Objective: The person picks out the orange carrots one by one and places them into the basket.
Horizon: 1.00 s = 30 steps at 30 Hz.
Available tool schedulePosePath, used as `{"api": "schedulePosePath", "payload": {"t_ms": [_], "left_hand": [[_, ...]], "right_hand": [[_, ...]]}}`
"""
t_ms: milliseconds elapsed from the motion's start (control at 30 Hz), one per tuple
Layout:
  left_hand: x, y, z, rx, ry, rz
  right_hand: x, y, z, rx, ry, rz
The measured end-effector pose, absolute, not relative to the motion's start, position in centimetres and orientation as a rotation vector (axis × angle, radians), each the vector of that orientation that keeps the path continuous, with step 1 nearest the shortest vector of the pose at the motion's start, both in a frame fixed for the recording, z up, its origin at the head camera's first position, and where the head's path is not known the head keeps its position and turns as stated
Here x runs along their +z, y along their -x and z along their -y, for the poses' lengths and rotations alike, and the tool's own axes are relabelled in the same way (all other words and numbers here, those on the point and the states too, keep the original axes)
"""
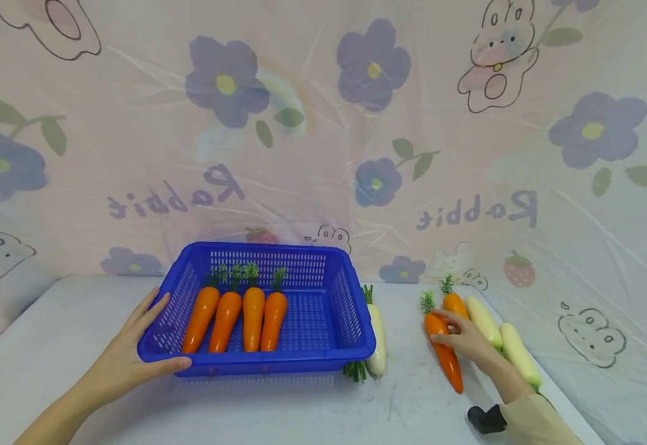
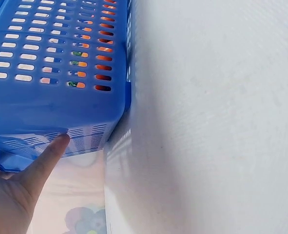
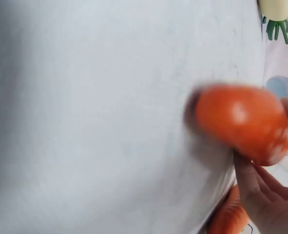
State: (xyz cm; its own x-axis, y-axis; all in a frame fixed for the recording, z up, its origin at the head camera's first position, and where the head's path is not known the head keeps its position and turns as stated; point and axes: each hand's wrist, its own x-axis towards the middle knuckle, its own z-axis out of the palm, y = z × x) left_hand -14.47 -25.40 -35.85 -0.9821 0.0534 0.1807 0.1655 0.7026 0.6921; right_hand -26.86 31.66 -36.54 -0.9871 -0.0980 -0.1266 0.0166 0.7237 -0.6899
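Right hand [image 1: 464,339]: I read the thumb and fingers bent in to the width of the held carrot [image 1: 447,360], pinching its upper part.
Held carrot: right side of the white table [image 1: 301,414], leafy end far, tip near; I cannot tell whether its body bears on the surface.
Left hand [image 1: 120,368]: spread wide at the near left corner of the blue basket [image 1: 312,356], thumb along the near rim, fingers against the left side.
Blue basket: left of the held carrot; its four carrots [image 1: 253,318] lie side by side, leaves far, with bare mesh floor to their right.
Basket-side radish [image 1: 377,343]: just beside the right wall; I read a strip of open table from there to the held carrot.
Second carrot [image 1: 455,304]: just far of the right hand.
Edge radishes [image 1: 483,321]: two, along the right table edge, narrowing the room on that side.
Far limit: a patterned curtain [image 1: 301,148] rises behind the basket.
Hidden: the right hand covers part of the second carrot; the basket corner covers the upper ends of some green stalks [image 1: 355,371].
Cut off: the left forearm and right sleeve [image 1: 537,420] leave my head view at the near side.
Hard to make out: a black object [image 1: 484,420] beside the sleeve; the held carrot is blurred in my right wrist view.
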Motion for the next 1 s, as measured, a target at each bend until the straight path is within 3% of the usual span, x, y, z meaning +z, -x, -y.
{"api": "schedulePosePath", "payload": {"t_ms": [400, 1000], "left_hand": [[-35.8, 14.5, 25.2, -1.143, 0.175, 2.762], [-35.9, 14.5, 25.2, -1.143, 0.182, 2.747]], "right_hand": [[-36.2, 26.7, -30.4, -1.061, 0.232, -2.813], [-36.9, 26.9, -28.4, -1.227, 0.183, -2.717]]}}
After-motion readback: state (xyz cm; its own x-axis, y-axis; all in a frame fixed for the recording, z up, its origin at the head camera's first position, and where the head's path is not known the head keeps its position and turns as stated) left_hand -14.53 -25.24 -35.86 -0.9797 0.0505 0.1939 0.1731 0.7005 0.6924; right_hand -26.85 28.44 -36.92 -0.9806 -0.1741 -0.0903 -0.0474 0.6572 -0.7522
